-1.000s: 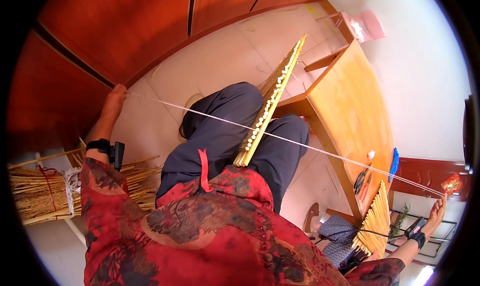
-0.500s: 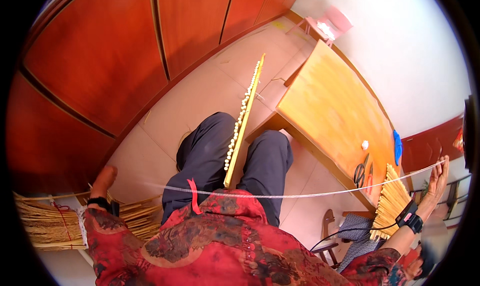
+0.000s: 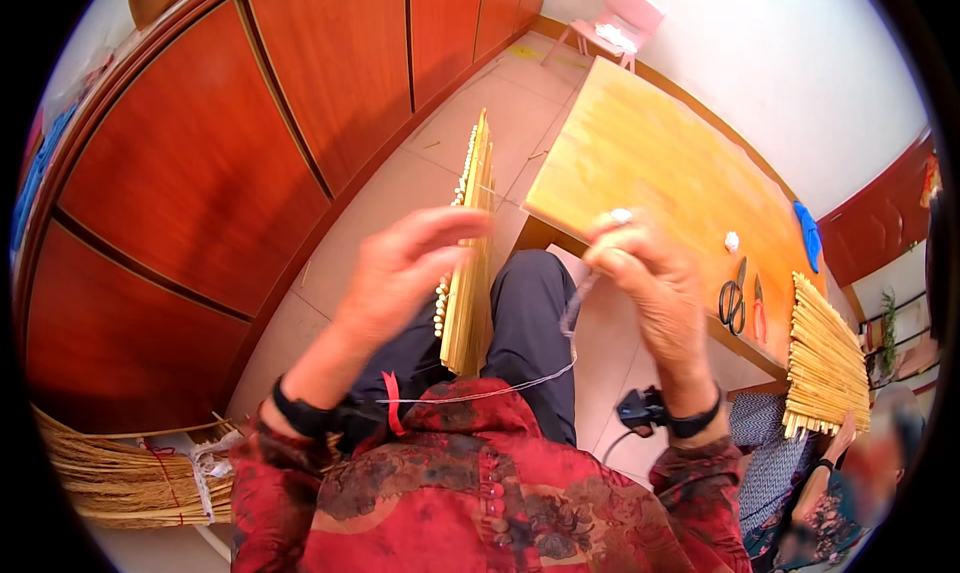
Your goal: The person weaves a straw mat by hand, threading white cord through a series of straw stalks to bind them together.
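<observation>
My right hand (image 3: pixel 655 288), in front of the table's near edge, is closed in a pinch on a thin white string (image 3: pixel 500 393). The string hangs from those fingers and curves left across my lap to a loose-looking end by a red ribbon (image 3: pixel 391 403). My left hand (image 3: pixel 400 268), smeared by motion, has its fingers stretched out and thumb apart, beside or touching a strung panel of straw stalks (image 3: pixel 465 313). That panel stands on edge between my thighs, pale round stalk ends lining its left side.
A wooden table (image 3: pixel 640 163) at right bears black scissors (image 3: pixel 733 303), red-handled pliers (image 3: pixel 759 313) and a crumpled white lump (image 3: pixel 732 241). Beyond, a co-worker's hand (image 3: pixel 845 433) holds another stalk panel (image 3: pixel 825 358). Red-brown cabinets (image 3: pixel 190 113) and a straw bundle (image 3: pixel 120 473) are at left.
Both hands have come inward from wide apart. The string, stretched taut across my lap before, now hangs slack from my right hand. The stalk panel shows more of its face.
</observation>
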`<state>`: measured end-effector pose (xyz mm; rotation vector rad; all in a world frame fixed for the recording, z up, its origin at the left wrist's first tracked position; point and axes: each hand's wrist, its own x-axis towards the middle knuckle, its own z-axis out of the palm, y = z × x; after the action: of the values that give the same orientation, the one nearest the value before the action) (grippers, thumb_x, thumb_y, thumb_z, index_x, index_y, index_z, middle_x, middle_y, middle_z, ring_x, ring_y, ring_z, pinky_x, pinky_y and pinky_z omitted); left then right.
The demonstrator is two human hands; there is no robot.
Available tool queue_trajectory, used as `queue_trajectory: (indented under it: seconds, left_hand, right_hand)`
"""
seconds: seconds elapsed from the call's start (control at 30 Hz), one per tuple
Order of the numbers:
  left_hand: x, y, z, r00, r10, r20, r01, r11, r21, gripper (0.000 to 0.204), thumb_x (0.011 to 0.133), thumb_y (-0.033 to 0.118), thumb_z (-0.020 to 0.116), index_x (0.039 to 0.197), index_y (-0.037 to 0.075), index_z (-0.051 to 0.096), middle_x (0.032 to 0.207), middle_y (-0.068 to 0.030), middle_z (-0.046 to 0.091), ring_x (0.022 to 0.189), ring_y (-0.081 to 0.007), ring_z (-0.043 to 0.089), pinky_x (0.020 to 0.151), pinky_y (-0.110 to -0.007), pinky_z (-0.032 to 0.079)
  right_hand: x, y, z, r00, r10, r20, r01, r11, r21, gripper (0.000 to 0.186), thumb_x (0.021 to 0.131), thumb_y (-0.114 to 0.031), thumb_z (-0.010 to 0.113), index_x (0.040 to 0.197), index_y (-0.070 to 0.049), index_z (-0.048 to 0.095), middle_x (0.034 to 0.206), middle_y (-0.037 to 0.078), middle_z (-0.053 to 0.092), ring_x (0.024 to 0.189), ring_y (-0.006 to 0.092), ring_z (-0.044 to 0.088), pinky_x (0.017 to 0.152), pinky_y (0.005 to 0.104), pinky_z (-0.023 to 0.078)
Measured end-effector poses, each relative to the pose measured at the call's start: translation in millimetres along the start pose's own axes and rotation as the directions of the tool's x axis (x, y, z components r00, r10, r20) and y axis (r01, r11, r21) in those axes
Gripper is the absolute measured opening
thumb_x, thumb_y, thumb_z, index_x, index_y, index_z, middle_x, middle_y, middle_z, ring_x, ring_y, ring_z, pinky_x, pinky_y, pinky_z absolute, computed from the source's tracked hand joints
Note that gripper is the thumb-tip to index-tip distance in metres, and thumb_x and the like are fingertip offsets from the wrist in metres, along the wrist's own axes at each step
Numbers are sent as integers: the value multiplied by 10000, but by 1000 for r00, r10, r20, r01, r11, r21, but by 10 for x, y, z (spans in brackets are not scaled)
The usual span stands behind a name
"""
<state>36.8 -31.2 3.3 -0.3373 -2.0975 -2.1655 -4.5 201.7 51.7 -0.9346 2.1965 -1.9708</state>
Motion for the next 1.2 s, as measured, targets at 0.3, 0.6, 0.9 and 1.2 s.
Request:
queue_trajectory:
  seconds: [0.3,0.6,0.9,1.2]
  left_hand:
    - [174,-67,532,953,-199,230,299,748,-593,186,908,179,518,1000,19,535,841,-14,553,644,-69,504,580,-219,432]
    - [292,-202,494,926,-368,87,369,828,-423,115,877,141,561,904,31,579,629,37,478,429,-10,317,377,-176,241]
    - [359,-295,397,881,-464,93,447,754,-481,80,861,102,568,866,24,587,570,44,442,397,-13,288,358,-188,212]
    - [372,-273,306,888,-443,122,450,781,-433,95,848,99,578,867,12,611,573,44,469,401,-10,308,365,-185,210]
  right_hand:
    - [50,477,293,982,155,-104,-99,906,411,111,856,-94,581,853,5,632,999,82,572,903,124,532,820,260,432]
    - [52,768,340,965,233,-123,-142,853,503,146,880,-139,561,896,-2,608,867,50,608,763,111,572,707,249,489]
    - [92,839,272,929,362,-79,-261,791,554,167,896,-144,531,915,10,591,865,82,611,669,136,602,586,255,510]
    - [80,832,90,966,257,-14,-226,873,433,287,858,-112,574,1115,12,546,1001,91,565,775,130,591,635,234,491]
